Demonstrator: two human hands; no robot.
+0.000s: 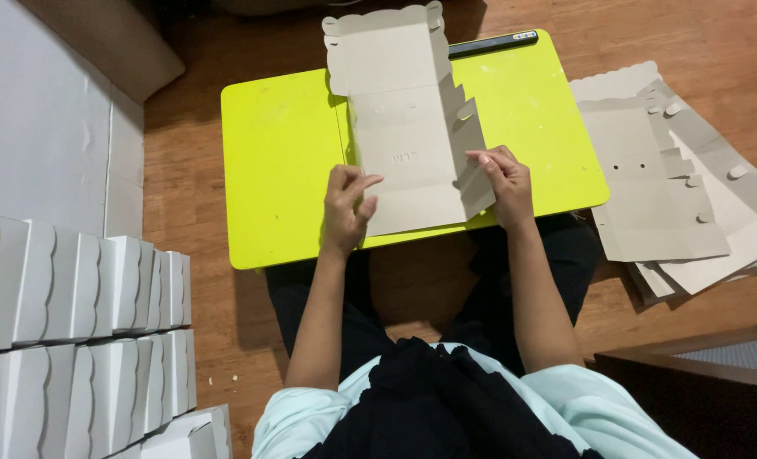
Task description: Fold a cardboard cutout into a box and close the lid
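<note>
I have a flat grey cardboard box blank (408, 140) lying on the lime-green lap table (281, 161), running from the far edge, which its scalloped flap overhangs, down to the near edge just in front of me. My left hand (347, 204) pinches the blank's near left side panel between thumb and fingertips, close to the near edge of the table, and my right hand (499, 181) presses down with curled fingers on the notched right side panel, which is already tilted up along its crease. Neither hand is loose; both grip or press the card. It looks like thin, light board, stiff across the panels but ready to bend at the scored lines, so I judge it best held by the side panels close to the creases, not by the small tabs, which would likely crumple or tear. Its surface looks matt, not slippery. A dark pen-like strip (491, 42) lies along the far edge of the table. To my right on the wooden floor (718, 34) is a loose pile of flat blanks (663, 200), well apart from the table's corner, and to my left stand rows of finished white boxes (81, 297)
</note>
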